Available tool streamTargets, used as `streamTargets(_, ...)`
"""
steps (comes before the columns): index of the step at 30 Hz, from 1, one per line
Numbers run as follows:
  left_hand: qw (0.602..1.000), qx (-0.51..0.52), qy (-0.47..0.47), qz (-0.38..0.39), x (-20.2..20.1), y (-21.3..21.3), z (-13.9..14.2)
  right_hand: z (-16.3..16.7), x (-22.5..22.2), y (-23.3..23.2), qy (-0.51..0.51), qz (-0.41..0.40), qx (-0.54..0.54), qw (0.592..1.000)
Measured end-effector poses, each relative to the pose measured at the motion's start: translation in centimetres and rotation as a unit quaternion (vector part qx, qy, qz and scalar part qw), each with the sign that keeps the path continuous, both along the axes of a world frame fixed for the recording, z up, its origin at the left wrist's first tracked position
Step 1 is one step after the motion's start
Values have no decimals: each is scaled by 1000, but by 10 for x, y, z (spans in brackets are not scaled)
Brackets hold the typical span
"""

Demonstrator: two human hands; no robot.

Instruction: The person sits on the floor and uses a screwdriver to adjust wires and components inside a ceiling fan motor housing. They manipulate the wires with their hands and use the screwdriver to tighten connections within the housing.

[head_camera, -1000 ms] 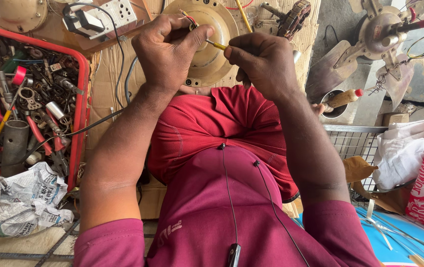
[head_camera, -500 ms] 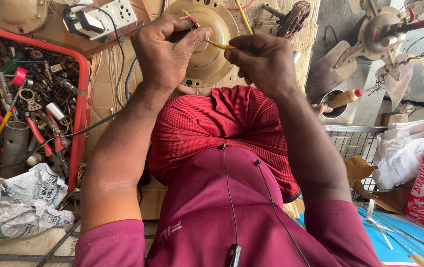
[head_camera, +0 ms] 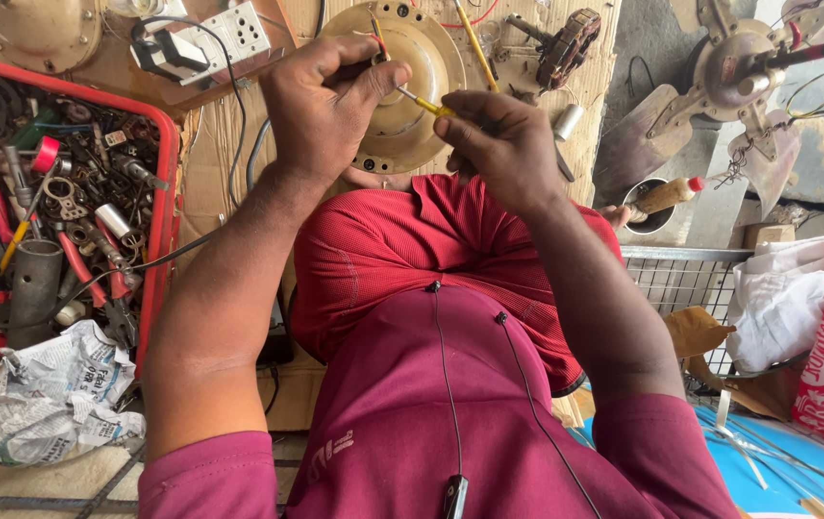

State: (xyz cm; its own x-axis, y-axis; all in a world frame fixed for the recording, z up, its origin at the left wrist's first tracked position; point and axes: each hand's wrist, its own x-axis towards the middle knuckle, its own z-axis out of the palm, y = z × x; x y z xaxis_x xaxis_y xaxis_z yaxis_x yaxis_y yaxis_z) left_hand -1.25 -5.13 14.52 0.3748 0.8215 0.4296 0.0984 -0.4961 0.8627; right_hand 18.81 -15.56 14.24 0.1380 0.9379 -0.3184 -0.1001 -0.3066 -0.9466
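My left hand [head_camera: 321,106] and my right hand [head_camera: 499,144] are raised over my lap and pinch the two ends of a thin yellow wire [head_camera: 426,104]. The left fingers also grip a short red and yellow lead that sticks up toward a round beige metal fan cover [head_camera: 417,67] lying on cardboard just behind the hands. The wire's end inside each pinch is hidden by the fingers.
A red tray [head_camera: 167,173] of pliers, tape and metal parts stands at the left, with crumpled newspaper [head_camera: 56,394] below it. A white socket board [head_camera: 224,38] lies behind. A fan motor with blades [head_camera: 720,77], a wire basket [head_camera: 672,279] and plastic bags [head_camera: 806,317] are at the right.
Both hands stay nearly in place; the fingers have shifted slightly along the yellow wire, which now slants down from the left hand to the right.
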Motion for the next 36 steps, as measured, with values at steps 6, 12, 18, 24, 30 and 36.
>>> streamTargets(6,998,-17,8,60,5,-3,-2,8,5,3,-119,35,9,992)
streamTargets(12,999,2,22,31,2,-3,1,17,7,9,-154,48,7,987)
streamTargets(18,999,-18,37,-8,-3,5,5,11,18,9,-315,85,227,918)
streamTargets(24,998,-30,44,-40,-6,9,7,3,1,-1,-93,-7,74,993)
streamTargets(30,999,-10,44,7,-1,7,4,3,-15,-6,192,-77,-85,975)
streamTargets(36,996,46,64,36,2,5,2,8,0,0,-42,-7,-43,998)
